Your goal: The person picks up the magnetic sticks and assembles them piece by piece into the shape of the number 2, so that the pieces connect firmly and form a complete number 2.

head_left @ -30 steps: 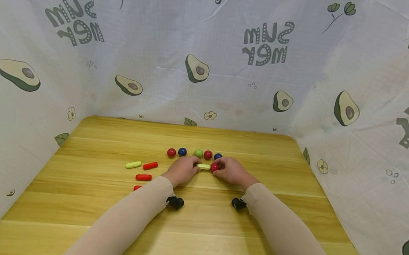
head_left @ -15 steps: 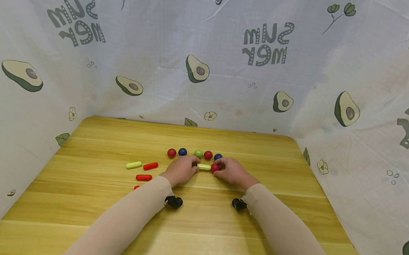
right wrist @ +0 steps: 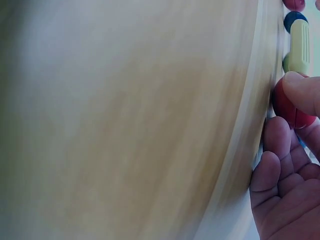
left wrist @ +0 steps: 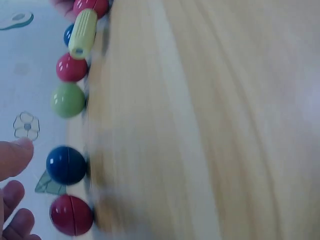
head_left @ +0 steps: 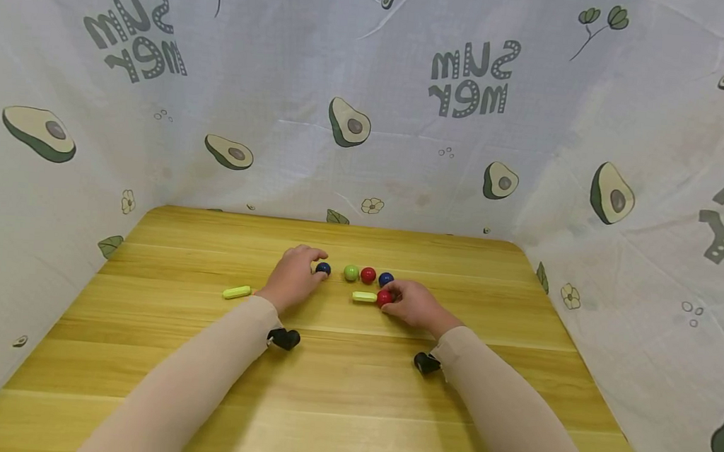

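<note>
My right hand (head_left: 418, 307) pinches a red ball (right wrist: 286, 104) between thumb and fingers. From that ball a pale yellow-green ridged rod (head_left: 365, 297) sticks out to the left, its free end showing a small hole in the left wrist view. My left hand (head_left: 295, 276) reaches over the back row with thumb and fingers spread near a blue ball (head_left: 323, 269). Beside that ball, another red ball (left wrist: 71, 215) shows in the left wrist view; the left hand hides it from the head camera. Nothing sits between the left fingers (left wrist: 15, 156) in the left wrist view.
Farther right in the row are a green ball (head_left: 350, 273), a red ball (head_left: 368, 275) and a second blue ball (head_left: 386, 279). Another yellow-green rod (head_left: 237, 292) lies to the left on the wooden table (head_left: 349, 388). A printed cloth (head_left: 405, 165) surrounds the table.
My left hand has let go of the rod's left end and moved left and back to the ball row, covering the red rods. The right hand, still holding ball and rod, has shifted slightly right.
</note>
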`<state>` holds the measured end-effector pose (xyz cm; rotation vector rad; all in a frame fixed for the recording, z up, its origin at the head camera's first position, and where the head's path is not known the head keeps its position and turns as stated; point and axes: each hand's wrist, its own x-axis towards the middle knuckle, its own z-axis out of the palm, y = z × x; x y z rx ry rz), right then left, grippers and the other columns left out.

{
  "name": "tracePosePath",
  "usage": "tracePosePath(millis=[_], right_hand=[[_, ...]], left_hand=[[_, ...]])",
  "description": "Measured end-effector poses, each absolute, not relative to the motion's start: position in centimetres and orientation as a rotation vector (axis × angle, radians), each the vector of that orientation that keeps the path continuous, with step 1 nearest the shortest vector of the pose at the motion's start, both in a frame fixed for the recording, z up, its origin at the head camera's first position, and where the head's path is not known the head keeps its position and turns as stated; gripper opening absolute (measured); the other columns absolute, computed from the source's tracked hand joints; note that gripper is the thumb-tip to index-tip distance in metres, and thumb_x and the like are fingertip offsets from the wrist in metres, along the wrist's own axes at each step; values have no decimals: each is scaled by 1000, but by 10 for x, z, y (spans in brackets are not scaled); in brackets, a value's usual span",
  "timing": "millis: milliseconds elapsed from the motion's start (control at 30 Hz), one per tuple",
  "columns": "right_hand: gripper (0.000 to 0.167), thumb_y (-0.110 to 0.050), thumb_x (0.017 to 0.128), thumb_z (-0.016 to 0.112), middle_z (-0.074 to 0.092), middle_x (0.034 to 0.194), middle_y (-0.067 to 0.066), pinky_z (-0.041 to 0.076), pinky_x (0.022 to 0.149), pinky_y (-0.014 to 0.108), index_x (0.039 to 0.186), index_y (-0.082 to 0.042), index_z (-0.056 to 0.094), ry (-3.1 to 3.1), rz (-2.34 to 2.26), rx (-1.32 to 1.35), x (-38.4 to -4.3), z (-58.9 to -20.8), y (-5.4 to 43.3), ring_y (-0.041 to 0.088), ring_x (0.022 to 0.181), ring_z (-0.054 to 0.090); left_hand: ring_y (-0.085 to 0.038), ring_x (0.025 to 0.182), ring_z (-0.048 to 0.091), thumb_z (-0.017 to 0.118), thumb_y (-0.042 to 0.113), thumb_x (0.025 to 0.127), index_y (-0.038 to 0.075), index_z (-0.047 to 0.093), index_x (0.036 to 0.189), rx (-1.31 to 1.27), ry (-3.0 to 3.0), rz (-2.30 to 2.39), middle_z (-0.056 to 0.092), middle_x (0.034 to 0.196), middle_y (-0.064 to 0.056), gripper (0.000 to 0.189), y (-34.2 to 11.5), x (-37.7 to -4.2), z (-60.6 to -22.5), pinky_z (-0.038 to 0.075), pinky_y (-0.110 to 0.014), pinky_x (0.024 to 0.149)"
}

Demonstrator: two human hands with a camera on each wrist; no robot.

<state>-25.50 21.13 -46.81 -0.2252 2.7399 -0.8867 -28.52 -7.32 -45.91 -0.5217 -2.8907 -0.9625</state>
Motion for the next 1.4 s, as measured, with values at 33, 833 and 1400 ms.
tracePosePath(millis=[33,833,1400], right_hand=[[33,-19,96,78,70,113,9,54,94,40,128,-10,71,2738,-889,-225,-255,-468,212,22,100,61],[32,-18,96,77,70,111,8,54,93,40,126,-9,71,2745,-906,-220,-256,-470,218,21,99,61],[31,-18,97,77,70,114,9,54,95,40,126,-9,71,2736,-918,-198,-255,-469,217,21,101,61]], left_hand=[[-37,134,55,74,24,100,13,65,142,-503,-2905,-961,61,145,-13,44,-77,-286,-458,47,-52,114],[-43,130,58,73,28,101,13,56,150,-393,-3101,-884,64,145,-17,55,-107,-300,-473,44,-56,114],[-43,130,57,69,29,104,13,60,146,-366,-3125,-896,64,146,-16,46,-107,-300,-474,45,-54,114]])
